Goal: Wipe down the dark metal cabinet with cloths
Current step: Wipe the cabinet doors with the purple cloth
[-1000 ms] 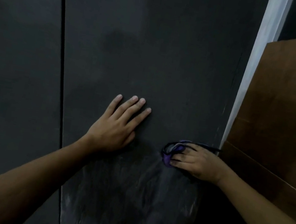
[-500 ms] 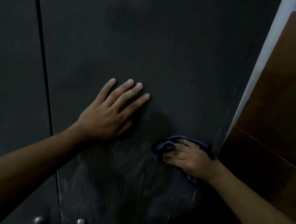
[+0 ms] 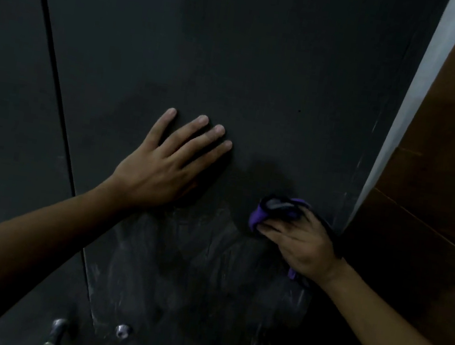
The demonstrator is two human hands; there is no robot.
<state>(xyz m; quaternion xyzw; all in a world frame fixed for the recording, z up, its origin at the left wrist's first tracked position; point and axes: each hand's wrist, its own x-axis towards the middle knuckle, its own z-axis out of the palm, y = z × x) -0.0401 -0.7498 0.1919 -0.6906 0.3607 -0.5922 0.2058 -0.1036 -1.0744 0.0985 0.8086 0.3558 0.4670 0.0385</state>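
The dark metal cabinet (image 3: 237, 55) fills the view, with a vertical seam between its two doors on the left. My left hand (image 3: 162, 168) lies flat on the right door, fingers straight and spread. My right hand (image 3: 301, 242) grips a bunched purple and grey cloth (image 3: 274, 209) and presses it against the same door near its right edge. Pale smeared streaks cover the door below both hands.
A metal handle (image 3: 56, 330) and a round lock (image 3: 123, 331) sit low on the doors by the seam. A white strip of wall (image 3: 406, 110) runs down the cabinet's right side, and a brown wooden panel (image 3: 450, 176) stands beyond it.
The view has tilted down, so the handle and lock now show at the bottom. My right hand with the cloth has shifted slightly along the door. My left hand stays flat in place.
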